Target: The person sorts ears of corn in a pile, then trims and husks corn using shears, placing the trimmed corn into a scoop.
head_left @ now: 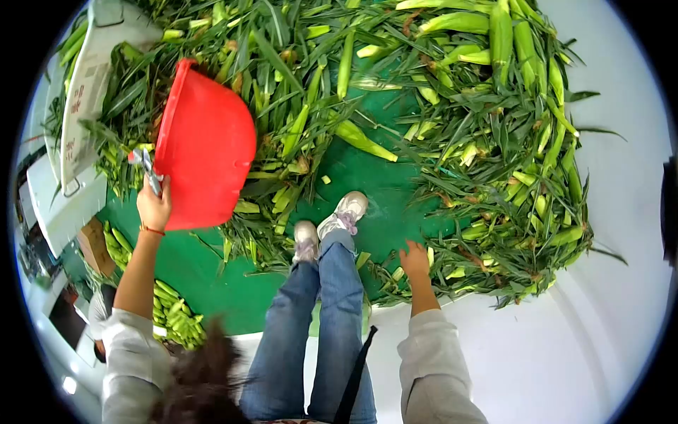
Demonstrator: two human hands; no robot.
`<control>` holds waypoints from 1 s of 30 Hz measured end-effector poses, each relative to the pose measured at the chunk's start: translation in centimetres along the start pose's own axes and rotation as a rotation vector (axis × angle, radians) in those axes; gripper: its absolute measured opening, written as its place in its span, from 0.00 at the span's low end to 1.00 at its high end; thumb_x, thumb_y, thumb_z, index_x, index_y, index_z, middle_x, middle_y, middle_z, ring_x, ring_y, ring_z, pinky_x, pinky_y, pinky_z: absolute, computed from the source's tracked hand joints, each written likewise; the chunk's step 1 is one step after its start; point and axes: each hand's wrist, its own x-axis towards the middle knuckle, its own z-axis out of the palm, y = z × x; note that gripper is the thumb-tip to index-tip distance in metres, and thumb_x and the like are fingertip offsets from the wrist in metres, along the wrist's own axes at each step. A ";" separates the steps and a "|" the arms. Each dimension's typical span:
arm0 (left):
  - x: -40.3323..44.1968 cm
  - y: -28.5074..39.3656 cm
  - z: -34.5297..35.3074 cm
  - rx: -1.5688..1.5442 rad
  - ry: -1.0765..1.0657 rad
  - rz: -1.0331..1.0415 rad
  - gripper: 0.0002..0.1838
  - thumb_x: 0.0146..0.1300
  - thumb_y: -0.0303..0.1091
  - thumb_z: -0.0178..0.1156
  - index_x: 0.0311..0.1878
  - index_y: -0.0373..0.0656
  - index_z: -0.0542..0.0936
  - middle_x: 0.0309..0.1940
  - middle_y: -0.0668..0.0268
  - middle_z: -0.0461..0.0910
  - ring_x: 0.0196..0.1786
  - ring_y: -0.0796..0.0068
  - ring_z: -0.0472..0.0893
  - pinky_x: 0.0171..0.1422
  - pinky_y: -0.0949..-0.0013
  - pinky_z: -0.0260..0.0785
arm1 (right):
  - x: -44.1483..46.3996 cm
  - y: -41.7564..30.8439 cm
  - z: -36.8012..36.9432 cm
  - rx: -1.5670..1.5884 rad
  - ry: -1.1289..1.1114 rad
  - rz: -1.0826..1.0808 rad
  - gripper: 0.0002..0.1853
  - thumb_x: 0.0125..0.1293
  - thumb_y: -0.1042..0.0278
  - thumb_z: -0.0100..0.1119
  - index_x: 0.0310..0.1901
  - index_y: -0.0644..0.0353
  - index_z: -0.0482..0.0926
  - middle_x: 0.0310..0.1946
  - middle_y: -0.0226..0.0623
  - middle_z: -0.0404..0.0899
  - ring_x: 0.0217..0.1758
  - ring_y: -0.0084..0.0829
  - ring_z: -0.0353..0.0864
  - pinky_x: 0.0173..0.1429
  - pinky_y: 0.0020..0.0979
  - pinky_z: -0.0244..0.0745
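My left hand [153, 206] is closed at the rim of a red plastic basin [212, 141], which hangs tilted on its side, its underside toward me. A grey metal hand tool [146, 168] with a red end, possibly pruning shears, sticks out above the same hand. Lower on the right, my right hand [414, 258] has its fingers apart and holds nothing that I can see. It is over the near edge of a heap of corn husks and leaves [480, 184]. Whether its fingertips touch the leaves I cannot tell.
Unhusked ears of corn [501, 42] lie on the heap at the top right. Several green ears [176, 318] are piled at lower left. A white sack [88, 92] stands at upper left, near a cardboard box [97, 246]. My shoes [346, 214] stand on green flooring [381, 184].
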 end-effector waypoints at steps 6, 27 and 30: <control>-3.5 0.5 3.7 -0.028 0.068 -0.053 0.13 0.58 0.32 0.61 0.44 0.39 0.72 0.22 0.54 0.77 0.25 0.48 0.77 0.28 0.56 0.68 | 9.3 -4.5 1.4 -0.255 0.280 -0.365 0.25 0.55 0.61 0.62 0.53 0.62 0.74 0.57 0.47 0.71 0.64 0.46 0.66 0.67 0.41 0.61; -18.7 10.2 9.7 0.057 0.425 0.062 0.10 0.55 0.33 0.58 0.38 0.41 0.71 0.23 0.50 0.78 0.27 0.48 0.79 0.30 0.51 0.71 | 10.6 8.0 -9.3 -0.563 0.642 -0.333 0.40 0.41 0.47 0.73 0.54 0.59 0.68 0.40 0.48 0.80 0.42 0.44 0.82 0.44 0.42 0.76; -26.8 13.8 15.5 0.059 0.337 0.169 0.11 0.50 0.29 0.57 0.37 0.42 0.71 0.20 0.54 0.78 0.24 0.53 0.80 0.25 0.54 0.71 | 5.7 14.6 -6.9 -0.026 0.751 -0.526 0.38 0.45 0.45 0.71 0.52 0.61 0.69 0.36 0.44 0.80 0.38 0.39 0.82 0.39 0.38 0.77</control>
